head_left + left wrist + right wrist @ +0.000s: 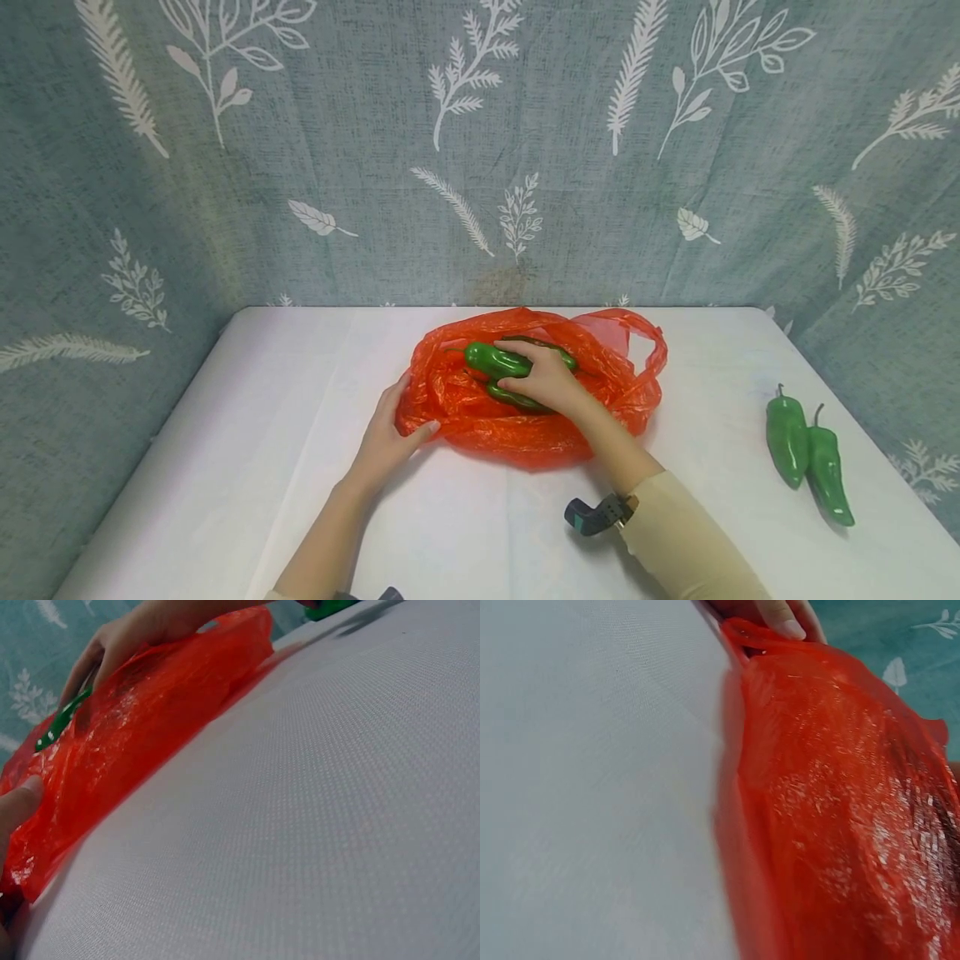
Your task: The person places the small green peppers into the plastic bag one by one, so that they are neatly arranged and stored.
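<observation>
Nearest: pale sleeve (690, 533) and a small dark device (596, 515) at the right wrist, over the white counter (442, 537). Off to the right, two green peppers, a broad one (787, 442) and a slimmer one (828, 475), lie side by side, touching, stems pointing away, well apart from the work. Mid-counter: red plastic bag (517, 437), mouth open upward, slumped and creased. Of the two hands, the left hand (388, 437) holds the bag's left end, thumb on the near rim, fingers along the side. Right hand (551, 382) reaches into the mouth and grips a glossy green pepper (487, 359), thumb nearer, fingers over the far side. Below it in the bag, a second pepper (517, 396); behind, a darker one (527, 339), mostly hidden. Step in hand, as I judge it: handling one pepper at the mouth while the bag is steadied. Taking out or putting in, cannot tell. Either way the next move calls for a firm left hold; if lifting, raise the pepper straight, not snagging thin plastic. Farthest: grey-green cloth (352, 150), white leaf prints
</observation>
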A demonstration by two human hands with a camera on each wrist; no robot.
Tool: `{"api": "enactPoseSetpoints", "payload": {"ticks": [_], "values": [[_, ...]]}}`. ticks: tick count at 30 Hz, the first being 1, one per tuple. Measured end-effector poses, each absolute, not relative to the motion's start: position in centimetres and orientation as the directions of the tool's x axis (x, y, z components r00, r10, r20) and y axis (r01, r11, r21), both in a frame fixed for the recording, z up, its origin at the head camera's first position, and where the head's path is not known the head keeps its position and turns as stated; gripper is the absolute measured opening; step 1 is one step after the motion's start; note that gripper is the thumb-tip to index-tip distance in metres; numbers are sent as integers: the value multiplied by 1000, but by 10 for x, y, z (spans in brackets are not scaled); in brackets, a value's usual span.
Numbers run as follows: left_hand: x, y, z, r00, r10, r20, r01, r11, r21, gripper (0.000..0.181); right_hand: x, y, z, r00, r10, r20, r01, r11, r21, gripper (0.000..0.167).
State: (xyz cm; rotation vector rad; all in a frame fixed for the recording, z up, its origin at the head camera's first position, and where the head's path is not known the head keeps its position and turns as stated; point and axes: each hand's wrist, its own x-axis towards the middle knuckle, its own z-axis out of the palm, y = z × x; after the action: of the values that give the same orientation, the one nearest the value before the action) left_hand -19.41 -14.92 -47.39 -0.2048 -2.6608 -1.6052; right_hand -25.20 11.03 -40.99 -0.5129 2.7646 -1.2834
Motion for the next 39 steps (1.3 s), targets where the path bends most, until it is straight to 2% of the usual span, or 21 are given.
{"api": "enactPoseSetpoints", "payload": {"ticks": [7, 20, 32, 39], "values": [[-194, -149, -474, -990, 105, 96, 134, 448, 884, 89, -254, 109, -417, -947, -316, 56, -252, 623, -740, 59], [-194, -150, -474, -988, 102, 118, 152, 453, 878, 89, -254, 111, -419, -944, -315, 96, -275, 596, -755, 63], [-194, -149, -473, -990, 101, 103, 138, 462, 876, 89, -249, 122, -413, -932, -288, 221, -340, 481, -808, 58], [-195, -149, -474, -988, 101, 114, 148, 470, 870, 88, -243, 130, -409, -937, -244, 250, -336, 438, -834, 60]]}}
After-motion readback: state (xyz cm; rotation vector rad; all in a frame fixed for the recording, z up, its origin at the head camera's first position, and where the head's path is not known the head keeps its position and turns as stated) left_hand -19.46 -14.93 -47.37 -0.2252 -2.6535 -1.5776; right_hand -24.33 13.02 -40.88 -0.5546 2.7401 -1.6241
